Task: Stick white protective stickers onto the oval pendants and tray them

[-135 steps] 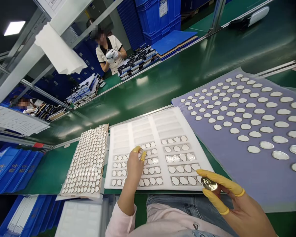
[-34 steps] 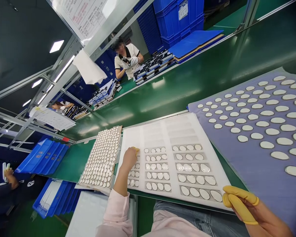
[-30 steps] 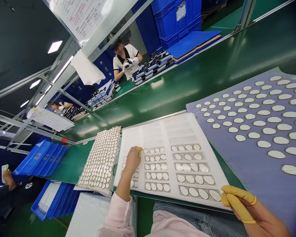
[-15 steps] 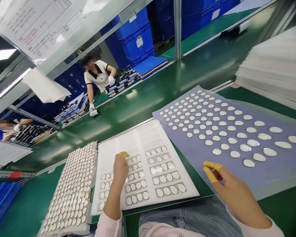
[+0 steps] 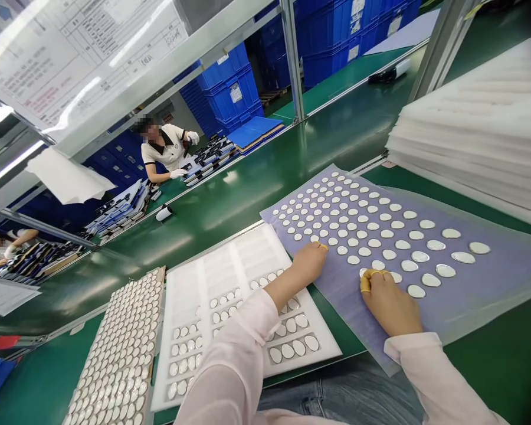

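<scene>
**Hand position.** My left hand (image 5: 310,264) rests palm down at the near-left edge of the lilac sheet (image 5: 491,289). My right hand (image 5: 389,302) lies on the same sheet, closer to its lower edge and well apart from the left.

**Finger state.** The fingers (image 5: 371,275) of both hands are curled and drawn together, tips down toward the sheet. Yellow finger cots (image 5: 365,284) cover several fingertips. I cannot tell whether either hand is gripping a disc, because the backs of my hands hide the space under the fingertips.

**Workpieces.** The oval metal discs (image 5: 380,243) lie in close rows across the lilac sheet, and one sits just beside my right fingertips. The sheet lies on the green tabletop (image 5: 500,366).

**Adjacent items.** A white foam tray (image 5: 230,257) lies left of the sheet, with its corner against the sheet's edge. Its lower rows hold discs, and my pink left sleeve (image 5: 234,354) passes over it. Further left lies a board of packed discs (image 5: 119,354). A stack of white foam trays (image 5: 469,124) stands beyond the sheet at right. Across the belt, a co-worker in white gloves (image 5: 166,147) works in front of blue crates (image 5: 230,97).
</scene>
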Available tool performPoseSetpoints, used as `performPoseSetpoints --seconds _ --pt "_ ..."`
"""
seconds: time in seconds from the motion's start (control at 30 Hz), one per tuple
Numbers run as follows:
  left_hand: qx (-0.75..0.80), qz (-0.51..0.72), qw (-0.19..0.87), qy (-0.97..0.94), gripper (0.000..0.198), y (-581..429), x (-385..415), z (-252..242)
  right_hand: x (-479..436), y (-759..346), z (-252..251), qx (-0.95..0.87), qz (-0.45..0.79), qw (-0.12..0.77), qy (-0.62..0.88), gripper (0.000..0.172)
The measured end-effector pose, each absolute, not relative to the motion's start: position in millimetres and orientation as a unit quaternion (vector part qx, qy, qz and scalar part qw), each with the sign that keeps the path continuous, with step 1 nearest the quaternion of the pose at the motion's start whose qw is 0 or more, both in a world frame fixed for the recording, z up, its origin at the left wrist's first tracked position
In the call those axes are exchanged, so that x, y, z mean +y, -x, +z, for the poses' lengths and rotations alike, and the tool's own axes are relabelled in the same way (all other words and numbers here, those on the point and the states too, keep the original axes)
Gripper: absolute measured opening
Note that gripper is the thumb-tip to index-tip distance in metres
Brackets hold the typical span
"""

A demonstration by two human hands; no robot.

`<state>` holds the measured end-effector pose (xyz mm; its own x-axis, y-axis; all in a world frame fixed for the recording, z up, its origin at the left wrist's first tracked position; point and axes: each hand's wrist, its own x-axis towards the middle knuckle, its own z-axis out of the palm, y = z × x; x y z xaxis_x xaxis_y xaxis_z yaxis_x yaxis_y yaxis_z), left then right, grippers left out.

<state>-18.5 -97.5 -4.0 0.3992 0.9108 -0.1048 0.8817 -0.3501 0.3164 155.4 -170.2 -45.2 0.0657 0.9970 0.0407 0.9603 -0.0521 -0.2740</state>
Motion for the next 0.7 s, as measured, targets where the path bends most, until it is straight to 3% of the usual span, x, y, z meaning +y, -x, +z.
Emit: performPoseSetpoints --seconds 0.17,0.47,0.7 --pt "0.563 0.042 0.164 -0.809 0.033 11.7 -86.3 -14.9 -169.4 -158.8 -48.9 -0.684 0.079 0.121 0.715 0.032" --pt "0.573 0.081 0.217 -0.786 0.019 11.4 -73.8 -8.2 -168.5 -159.3 -52.1 -0.68 0.119 0.139 0.71 0.033" --pt "0.538 0.164 0.273 -0.781 0.016 25.2 -138.2 31.1 -179.6 -157.7 -39.0 -0.663 0.207 0.255 0.673 0.018"
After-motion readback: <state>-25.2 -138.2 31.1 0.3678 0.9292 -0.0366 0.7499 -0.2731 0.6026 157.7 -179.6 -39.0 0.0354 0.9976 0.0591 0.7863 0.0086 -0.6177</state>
